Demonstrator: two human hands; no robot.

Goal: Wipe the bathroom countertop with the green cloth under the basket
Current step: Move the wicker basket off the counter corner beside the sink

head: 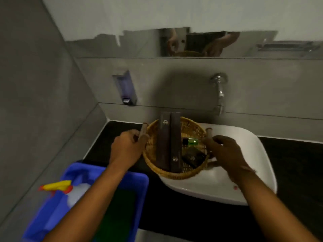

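Blue tub at far left, green cloth lying inside. Left hand, grip closed on the wicker basket handle; basket over the black worktop and sink; right hand at the far handle, grip unclear.

bare countertop right of sink

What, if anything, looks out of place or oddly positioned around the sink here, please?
The wicker basket sits partly over the white sink rim rather than flat on the black countertop; both hands are at its handles. Nothing looks spilled or damaged.
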